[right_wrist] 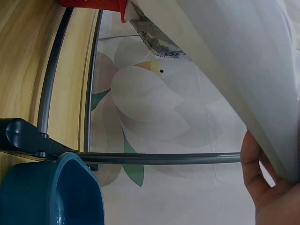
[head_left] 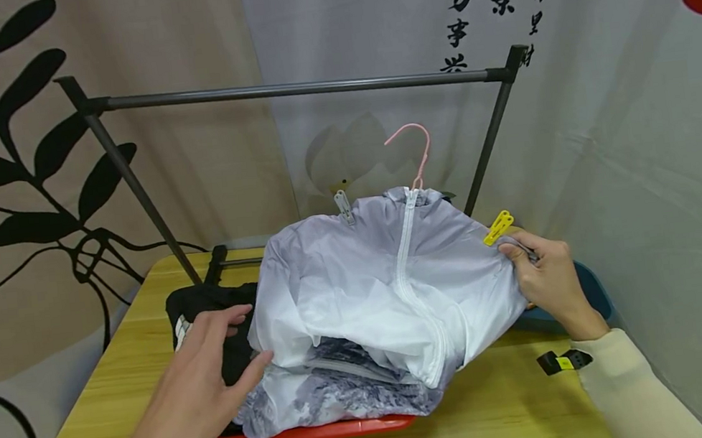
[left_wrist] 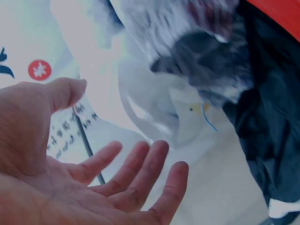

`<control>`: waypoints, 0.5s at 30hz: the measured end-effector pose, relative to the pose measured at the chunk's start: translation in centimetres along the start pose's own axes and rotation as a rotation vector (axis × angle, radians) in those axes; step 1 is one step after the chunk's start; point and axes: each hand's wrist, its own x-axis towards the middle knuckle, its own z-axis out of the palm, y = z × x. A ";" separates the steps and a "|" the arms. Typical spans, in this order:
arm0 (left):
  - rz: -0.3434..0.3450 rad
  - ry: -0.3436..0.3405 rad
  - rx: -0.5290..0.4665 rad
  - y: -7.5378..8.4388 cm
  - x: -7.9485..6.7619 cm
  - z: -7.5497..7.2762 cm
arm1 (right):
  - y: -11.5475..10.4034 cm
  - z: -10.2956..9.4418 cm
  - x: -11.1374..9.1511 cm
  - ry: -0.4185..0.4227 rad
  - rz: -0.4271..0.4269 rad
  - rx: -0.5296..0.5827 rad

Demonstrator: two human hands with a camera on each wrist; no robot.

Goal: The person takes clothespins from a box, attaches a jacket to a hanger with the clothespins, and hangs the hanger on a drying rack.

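A grey-to-white zip jacket (head_left: 345, 277) sits on a pink hanger (head_left: 424, 149) whose hook sticks up below the rack's top bar. A grey clothespin (head_left: 344, 207) grips its left shoulder, and a yellow clothespin (head_left: 498, 227) is on the right one. My right hand (head_left: 550, 283) pinches the jacket's fabric just beside the yellow clothespin. My left hand (head_left: 202, 373) is held with fingers spread beside the jacket's left side, over black fabric (head_left: 238, 347). In the left wrist view, the palm of that hand holds nothing.
A dark metal rack (head_left: 297, 89) stands on the wooden table (head_left: 508, 403) behind the jacket. More clothes lie in a red basket (head_left: 310, 434) under it. A blue bin (right_wrist: 28, 192) stands at the right, by the rack's foot. A black wristband (head_left: 564, 361) shows at my right sleeve.
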 end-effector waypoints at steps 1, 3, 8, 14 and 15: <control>0.020 0.006 0.001 0.3 0.0 0.1 | 0.0 0.0 0.0 0.000 0.004 0.002; 0.058 0.011 0.007 0.9 0.0 0.3 | -0.1 0.0 0.1 -0.003 0.009 0.004; 0.146 0.009 0.028 2.3 -0.1 1.1 | -0.2 0.0 0.2 -0.002 0.018 0.013; 0.177 -0.087 0.056 3.6 -0.4 2.2 | -0.2 0.1 0.2 0.005 0.018 0.011; 0.183 -0.105 0.058 3.8 -0.4 2.4 | -0.2 0.1 0.2 0.006 0.019 0.008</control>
